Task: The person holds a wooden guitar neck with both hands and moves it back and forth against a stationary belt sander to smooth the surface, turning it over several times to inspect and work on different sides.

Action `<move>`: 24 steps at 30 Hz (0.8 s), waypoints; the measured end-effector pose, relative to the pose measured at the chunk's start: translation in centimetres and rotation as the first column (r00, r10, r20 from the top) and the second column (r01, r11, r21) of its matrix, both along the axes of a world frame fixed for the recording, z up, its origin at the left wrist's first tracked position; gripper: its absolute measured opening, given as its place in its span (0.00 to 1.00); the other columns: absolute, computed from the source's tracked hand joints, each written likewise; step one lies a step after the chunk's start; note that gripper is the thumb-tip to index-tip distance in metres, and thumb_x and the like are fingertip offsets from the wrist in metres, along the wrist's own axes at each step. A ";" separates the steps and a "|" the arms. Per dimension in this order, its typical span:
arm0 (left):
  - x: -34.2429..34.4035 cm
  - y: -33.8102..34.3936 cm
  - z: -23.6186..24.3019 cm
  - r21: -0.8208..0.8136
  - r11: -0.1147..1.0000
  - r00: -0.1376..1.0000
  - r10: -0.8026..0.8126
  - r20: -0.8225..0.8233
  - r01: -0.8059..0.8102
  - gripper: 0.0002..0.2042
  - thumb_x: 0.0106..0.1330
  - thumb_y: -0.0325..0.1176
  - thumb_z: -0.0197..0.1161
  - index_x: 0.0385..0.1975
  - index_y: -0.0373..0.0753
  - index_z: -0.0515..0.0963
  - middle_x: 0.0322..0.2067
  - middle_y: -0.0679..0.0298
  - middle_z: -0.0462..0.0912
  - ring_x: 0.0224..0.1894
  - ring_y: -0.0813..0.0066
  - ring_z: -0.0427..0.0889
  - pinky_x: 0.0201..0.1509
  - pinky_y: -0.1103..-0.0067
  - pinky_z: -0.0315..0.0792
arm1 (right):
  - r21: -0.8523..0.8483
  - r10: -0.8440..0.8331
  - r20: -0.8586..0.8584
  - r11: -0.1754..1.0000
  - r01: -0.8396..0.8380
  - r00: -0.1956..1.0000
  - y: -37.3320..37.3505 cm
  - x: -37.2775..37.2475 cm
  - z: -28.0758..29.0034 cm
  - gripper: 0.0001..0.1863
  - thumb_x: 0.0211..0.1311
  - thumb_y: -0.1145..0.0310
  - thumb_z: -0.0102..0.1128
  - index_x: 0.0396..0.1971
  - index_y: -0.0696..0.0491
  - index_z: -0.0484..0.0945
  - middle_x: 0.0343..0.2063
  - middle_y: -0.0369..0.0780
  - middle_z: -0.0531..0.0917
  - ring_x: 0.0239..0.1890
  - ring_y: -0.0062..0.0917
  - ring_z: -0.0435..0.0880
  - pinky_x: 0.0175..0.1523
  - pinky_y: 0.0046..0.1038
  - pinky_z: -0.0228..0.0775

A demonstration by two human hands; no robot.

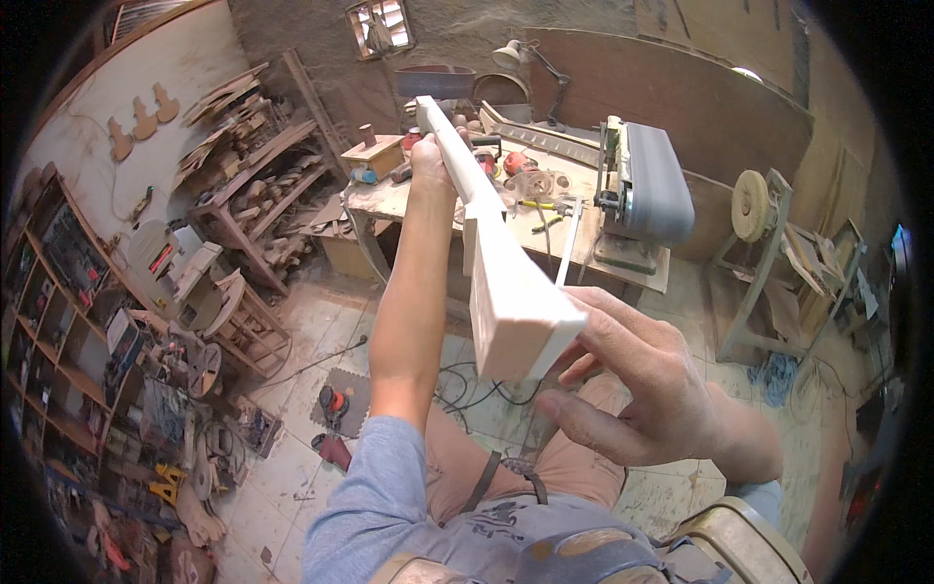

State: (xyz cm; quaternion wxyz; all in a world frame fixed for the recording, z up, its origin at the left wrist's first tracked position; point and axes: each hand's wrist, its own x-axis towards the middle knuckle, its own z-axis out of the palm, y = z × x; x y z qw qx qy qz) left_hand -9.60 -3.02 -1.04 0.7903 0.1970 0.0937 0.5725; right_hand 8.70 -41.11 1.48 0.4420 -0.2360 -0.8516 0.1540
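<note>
A long pale wooden piece [510,268] stretches away from me, a narrow neck at its far end widening into a blocky near end with a flat end face. My left hand [430,164] is closed around the narrow part, arm stretched out; most of its fingers are hidden. My right hand [637,380] is at the near end, index finger touching the block's right edge. Its thumb stands apart from the wood, and the other fingers are partly hidden behind the index finger.
Ahead, a workbench [389,200] carries yellow-handled pliers [545,205], a desk lamp [508,54] and a belt sander [654,180]. A buffing wheel [751,206] stands right. Shelves [73,380] line the left; a power tool [334,401] and cables [467,389] lie on the floor.
</note>
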 end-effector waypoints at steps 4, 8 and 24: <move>-1.4 1.4 -0.8 0.100 0.992 0.996 -0.072 -0.048 0.077 0.16 0.80 0.35 0.33 0.51 0.31 0.65 0.36 0.49 0.80 0.31 0.58 0.86 0.33 0.67 0.88 | 0.001 0.011 0.018 1.000 -0.011 1.000 0.0 -0.2 0.1 0.41 0.56 0.77 0.69 0.70 0.61 0.62 0.62 0.55 0.74 0.49 0.37 0.87 0.48 0.32 0.86; -1.7 2.4 -0.7 0.149 0.984 0.995 -0.095 0.001 0.094 0.19 0.82 0.40 0.33 0.58 0.30 0.62 0.41 0.46 0.79 0.36 0.53 0.86 0.40 0.63 0.88 | -0.140 -0.050 -0.007 0.989 0.049 0.999 -0.5 0.2 0.3 0.38 0.60 0.71 0.72 0.67 0.66 0.64 0.68 0.60 0.66 0.59 0.46 0.82 0.61 0.40 0.76; -0.6 -1.7 1.7 0.063 0.991 0.992 0.120 -0.038 -0.117 0.40 0.76 0.63 0.21 0.63 0.30 0.66 0.53 0.43 0.77 0.52 0.45 0.82 0.56 0.52 0.81 | -0.302 -0.160 -0.039 0.943 0.141 0.986 -0.4 1.5 -0.5 0.38 0.61 0.68 0.72 0.67 0.65 0.65 0.63 0.48 0.73 0.58 0.28 0.79 0.62 0.29 0.69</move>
